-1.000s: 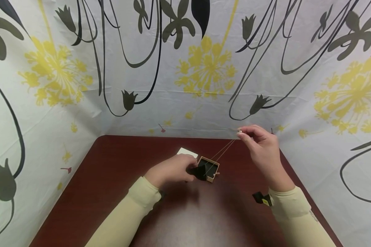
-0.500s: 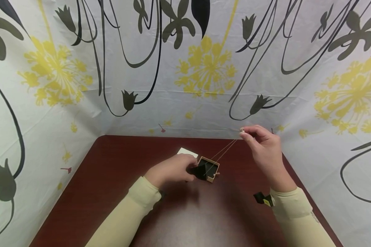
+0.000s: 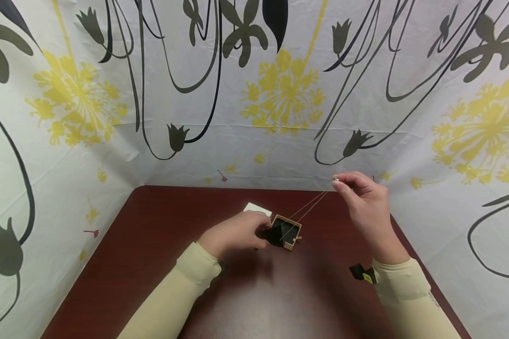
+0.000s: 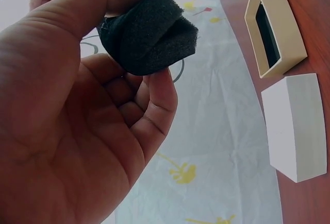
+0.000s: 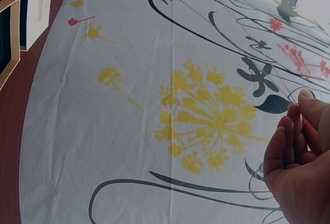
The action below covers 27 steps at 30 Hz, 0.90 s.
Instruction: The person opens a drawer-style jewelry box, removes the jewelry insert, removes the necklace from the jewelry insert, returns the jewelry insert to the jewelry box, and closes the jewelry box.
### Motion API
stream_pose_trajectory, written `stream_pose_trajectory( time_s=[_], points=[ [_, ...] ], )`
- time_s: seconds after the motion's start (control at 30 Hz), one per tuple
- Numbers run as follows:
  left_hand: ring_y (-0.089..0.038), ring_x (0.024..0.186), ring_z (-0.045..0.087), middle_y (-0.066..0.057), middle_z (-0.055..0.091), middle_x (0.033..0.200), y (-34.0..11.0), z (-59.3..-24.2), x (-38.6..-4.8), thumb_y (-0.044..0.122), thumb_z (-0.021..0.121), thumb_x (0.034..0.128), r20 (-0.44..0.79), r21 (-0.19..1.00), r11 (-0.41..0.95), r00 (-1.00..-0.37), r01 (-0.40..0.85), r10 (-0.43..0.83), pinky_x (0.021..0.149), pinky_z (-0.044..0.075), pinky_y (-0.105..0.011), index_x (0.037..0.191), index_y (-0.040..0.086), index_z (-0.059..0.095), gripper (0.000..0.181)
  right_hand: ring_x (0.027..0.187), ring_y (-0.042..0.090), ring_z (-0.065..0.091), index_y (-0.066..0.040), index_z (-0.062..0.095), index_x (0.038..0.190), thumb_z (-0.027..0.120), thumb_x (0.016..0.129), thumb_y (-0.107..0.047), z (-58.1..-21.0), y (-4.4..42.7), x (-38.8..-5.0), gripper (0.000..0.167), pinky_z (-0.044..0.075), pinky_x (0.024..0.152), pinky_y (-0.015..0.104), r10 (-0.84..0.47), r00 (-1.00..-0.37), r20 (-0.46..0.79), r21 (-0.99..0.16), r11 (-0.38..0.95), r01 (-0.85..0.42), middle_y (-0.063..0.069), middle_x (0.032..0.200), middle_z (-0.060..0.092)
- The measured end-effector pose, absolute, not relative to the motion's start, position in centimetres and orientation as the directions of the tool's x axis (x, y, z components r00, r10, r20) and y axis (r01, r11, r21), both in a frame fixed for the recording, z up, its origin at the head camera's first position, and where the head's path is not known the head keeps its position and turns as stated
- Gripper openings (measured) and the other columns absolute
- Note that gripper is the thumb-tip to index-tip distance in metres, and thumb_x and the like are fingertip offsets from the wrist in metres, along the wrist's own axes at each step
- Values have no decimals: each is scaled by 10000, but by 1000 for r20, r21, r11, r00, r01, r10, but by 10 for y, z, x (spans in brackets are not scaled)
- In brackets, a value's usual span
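My left hand pinches a folded black foam pad between thumb and fingers, just left of a small tan box. From the pad a thin necklace stretches up to the right in two fine strands. My right hand pinches the other end of it between thumb and fingertips, raised near the table's far right edge. A small shiny piece shows at those fingertips. Dark lining is visible inside the tan box. A white box part lies beside it, partly behind my left hand in the head view.
The dark red table ends at a floral curtain behind and on both sides. A small black and yellow item sits at my right cuff.
My right hand has drifted slightly right with its end of the necklace. My left hand, the foam pad and the box parts stay put.
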<state>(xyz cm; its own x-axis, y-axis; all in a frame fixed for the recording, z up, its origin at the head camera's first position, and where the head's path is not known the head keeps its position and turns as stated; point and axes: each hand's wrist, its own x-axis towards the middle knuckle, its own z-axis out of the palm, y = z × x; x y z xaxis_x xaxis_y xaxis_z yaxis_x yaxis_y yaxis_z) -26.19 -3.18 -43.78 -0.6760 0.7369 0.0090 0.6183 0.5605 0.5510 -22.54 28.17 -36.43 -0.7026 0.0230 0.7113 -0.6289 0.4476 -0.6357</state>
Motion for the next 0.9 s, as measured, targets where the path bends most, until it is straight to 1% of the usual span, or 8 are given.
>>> stream_pose_trajectory(
  time_s=[0.17, 0.33, 0.57, 0.83, 0.9],
  points=[
    [-139, 940, 618, 80, 677, 1049, -32, -438, -261, 149, 844, 948, 13, 546, 562, -677, 621, 736, 847, 551, -300, 1118, 175, 753, 194, 907, 97, 701, 11, 834, 1098, 798, 979, 52, -364, 285, -224, 132, 556, 789, 141, 38, -707, 706, -645, 448, -619, 84, 1060, 796],
    [-134, 937, 618, 82, 677, 1042, -32, -439, -262, 151, 850, 947, 22, 539, 559, -673, 631, 739, 854, 549, -297, 1109, 176, 756, 190, 914, 96, 708, 31, 829, 1110, 800, 979, 47, -363, 286, -223, 135, 559, 794, 143, 46, -711, 702, -652, 443, -615, 109, 1072, 798],
    [-135, 938, 617, 77, 674, 1036, -32, -438, -263, 142, 852, 937, 30, 533, 555, -669, 639, 743, 855, 548, -299, 1101, 166, 756, 192, 901, 109, 713, 3, 840, 1104, 804, 981, 36, -363, 288, -223, 133, 567, 788, 156, 53, -713, 699, -659, 436, -613, 107, 1057, 795],
    [-137, 942, 618, 75, 678, 1043, -32, -437, -263, 138, 857, 935, 29, 542, 552, -670, 634, 741, 853, 546, -304, 1093, 164, 755, 190, 900, 112, 712, 25, 833, 1099, 794, 989, 37, -363, 289, -223, 117, 562, 788, 159, 59, -709, 703, -658, 433, -616, 94, 1051, 797],
    [-136, 936, 614, 71, 678, 1038, -32, -437, -263, 131, 860, 929, 32, 542, 549, -668, 637, 743, 850, 543, -310, 1082, 163, 752, 190, 899, 103, 711, 30, 832, 1106, 796, 985, 43, -363, 290, -224, 127, 557, 784, 154, 60, -708, 704, -656, 435, -616, 109, 1056, 800]
  ],
)
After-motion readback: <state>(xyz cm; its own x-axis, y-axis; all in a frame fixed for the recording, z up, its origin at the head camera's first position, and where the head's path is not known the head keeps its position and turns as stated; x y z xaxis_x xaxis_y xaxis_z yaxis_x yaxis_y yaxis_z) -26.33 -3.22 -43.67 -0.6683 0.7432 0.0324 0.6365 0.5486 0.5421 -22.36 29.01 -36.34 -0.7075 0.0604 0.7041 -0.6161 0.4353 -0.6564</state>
